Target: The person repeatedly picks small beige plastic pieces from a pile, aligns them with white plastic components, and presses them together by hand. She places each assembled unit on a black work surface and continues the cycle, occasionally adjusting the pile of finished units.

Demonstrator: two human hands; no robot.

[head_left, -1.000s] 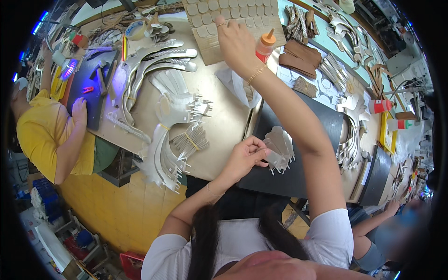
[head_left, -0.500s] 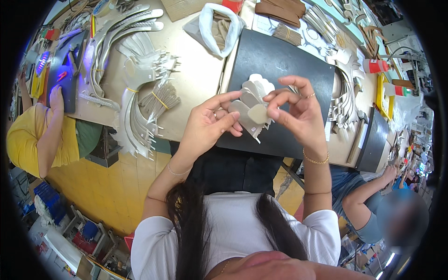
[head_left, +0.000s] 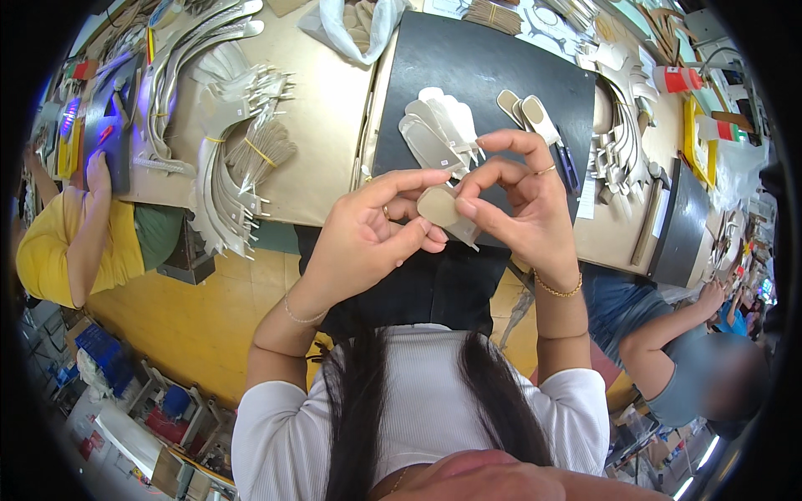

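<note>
White ribbed top point(head_left: 422, 380) with short sleeves point(head_left: 269, 422), black bottoms point(head_left: 397, 288), slim jewellery.
The left hand point(head_left: 359, 230) wears a slim ring point(head_left: 386, 212) and, at its wrist, a fine silvery bracelet point(head_left: 302, 316); the right hand point(head_left: 530, 204), a thin gold-toned ring point(head_left: 545, 170) and a thicker gold-toned chain bracelet point(head_left: 558, 291). A fine necklace point(head_left: 402, 479) shows at the neckline; long hair point(head_left: 361, 417) falls in two loose lengths down the front.

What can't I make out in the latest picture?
- Head view: the full outline of the oval-ended pale piece; fingers of the left hand and right hand cover parts.
- Head view: the lower ends of the tan-padded pieces, partly behind the right hand.
- Head view: the top of the white-rimmed bag, cut off by the upper edge.
- Head view: a co-worker's head, blurred.
</note>
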